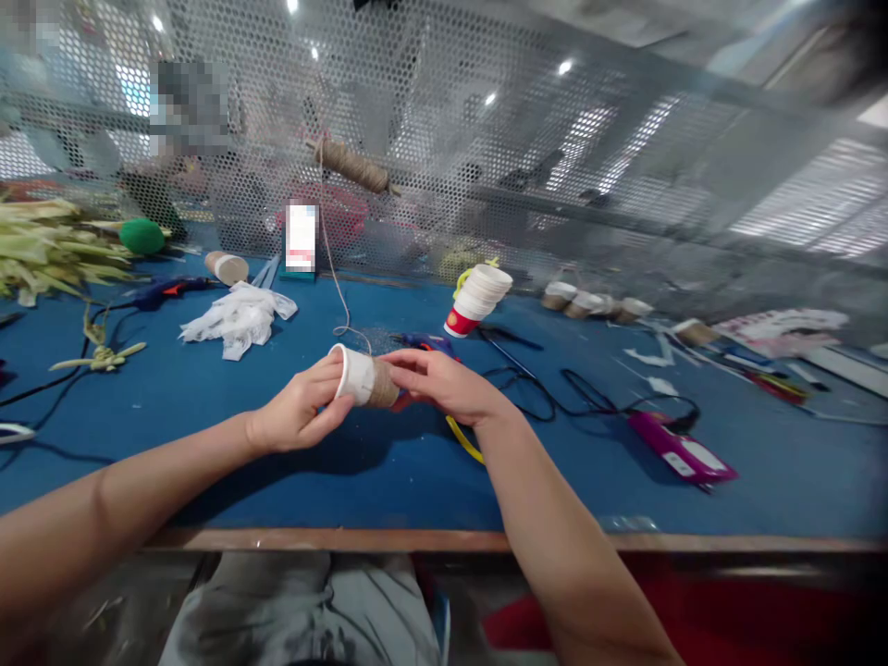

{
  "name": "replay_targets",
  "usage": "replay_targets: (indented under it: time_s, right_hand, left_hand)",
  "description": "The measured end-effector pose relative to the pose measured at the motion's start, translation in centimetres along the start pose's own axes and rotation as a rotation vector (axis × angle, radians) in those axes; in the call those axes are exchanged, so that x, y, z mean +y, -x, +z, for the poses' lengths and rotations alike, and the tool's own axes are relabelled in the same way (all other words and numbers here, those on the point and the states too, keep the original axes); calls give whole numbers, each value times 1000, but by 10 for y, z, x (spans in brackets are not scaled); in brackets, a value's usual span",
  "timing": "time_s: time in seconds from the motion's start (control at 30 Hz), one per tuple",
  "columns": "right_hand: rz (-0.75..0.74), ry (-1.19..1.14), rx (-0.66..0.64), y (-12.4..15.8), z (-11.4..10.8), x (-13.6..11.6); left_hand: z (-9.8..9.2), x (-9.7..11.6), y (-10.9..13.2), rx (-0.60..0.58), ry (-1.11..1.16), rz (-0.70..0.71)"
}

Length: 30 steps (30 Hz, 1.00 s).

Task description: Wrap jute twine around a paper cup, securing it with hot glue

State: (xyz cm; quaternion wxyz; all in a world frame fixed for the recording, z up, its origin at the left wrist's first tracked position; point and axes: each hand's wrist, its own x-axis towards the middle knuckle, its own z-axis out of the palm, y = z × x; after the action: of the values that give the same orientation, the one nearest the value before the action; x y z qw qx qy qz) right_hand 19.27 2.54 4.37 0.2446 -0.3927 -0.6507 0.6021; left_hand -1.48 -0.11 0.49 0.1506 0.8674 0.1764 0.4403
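Observation:
Between my hands a white paper cup (pixel 356 376) lies tilted on its side above the table, its rim toward the left. Brown twine (pixel 382 383) is wound around its base half. My left hand (pixel 305 404) grips the cup at the rim, some fingers inside the opening. On the twine-covered end, my right hand (pixel 444 381) closes its fingers and thumb. A loose strand runs from the cup up to a twine spool (pixel 353 167) on a stick at the mesh panel. Just behind my right hand is a blue glue gun (pixel 431 344), partly hidden.
On the blue table (pixel 291 495) stand stacked paper cups (pixel 478 298). Crumpled white plastic (pixel 240 317), a second glue gun (pixel 163 292) and a phone (pixel 301 239) are to the left. A purple packet (pixel 680 449), black cables and several twine-wrapped cups (pixel 586 303) lie right. A perforated panel (pixel 444 120) rises behind.

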Motion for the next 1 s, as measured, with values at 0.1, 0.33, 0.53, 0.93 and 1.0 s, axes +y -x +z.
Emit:
replay_targets:
  time_s: [0.1, 0.33, 0.53, 0.93, 1.0]
  right_hand:
    - [-67, 104, 86, -2, 2, 1]
    - [-283, 453, 247, -11, 18, 15]
    - [-272, 540, 330, -10, 19, 10]
    - [-290, 602, 401, -10, 17, 9]
    - [-285, 607, 320, -12, 20, 11]
  left_hand:
    - [1, -2, 1, -7, 215, -245]
    - [10, -15, -2, 227, 966, -924]
    - [10, -14, -4, 295, 935, -1026]
    - [14, -15, 2, 131, 580, -949]
    - [13, -15, 3, 109, 575, -928]
